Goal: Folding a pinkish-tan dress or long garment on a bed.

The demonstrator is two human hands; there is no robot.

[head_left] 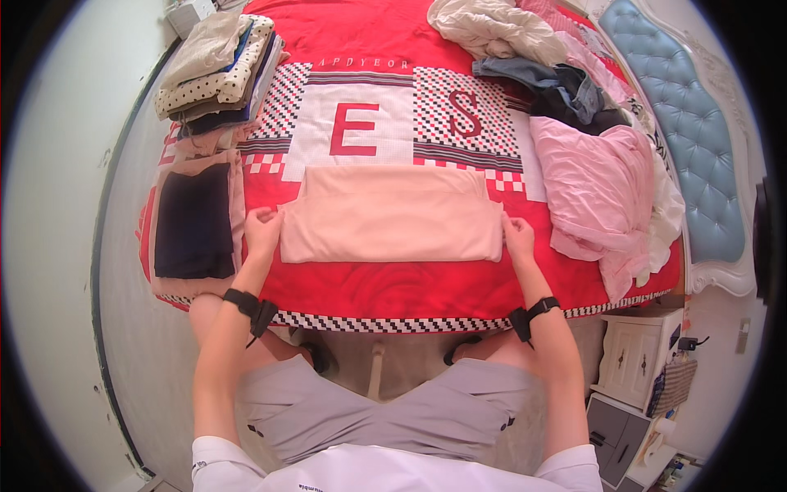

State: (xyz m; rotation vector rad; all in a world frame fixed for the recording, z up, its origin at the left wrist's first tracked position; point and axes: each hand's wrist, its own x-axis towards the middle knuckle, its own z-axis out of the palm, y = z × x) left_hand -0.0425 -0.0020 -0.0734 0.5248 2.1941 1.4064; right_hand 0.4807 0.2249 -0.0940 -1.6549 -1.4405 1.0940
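A peach-pink cloth (393,225), folded into a long flat rectangle, lies in front of me on the bed. My left hand (262,229) pinches its left end near the upper corner. At the opposite end my right hand (517,235) grips the right edge between thumb and fingers. A narrower strip of the same cloth shows behind the front fold. Just left of my left hand, a folded dark navy garment (194,221) rests on a folded pink one (239,184).
A stack of folded clothes (215,74) stands at the far left. Rumpled pink clothing (594,184), jeans (537,78) and cream fabric (492,29) are heaped at the right. The red patterned bedspread (393,295) covers the bed; a blue tufted headboard (697,148) and white nightstand (635,353) border the right.
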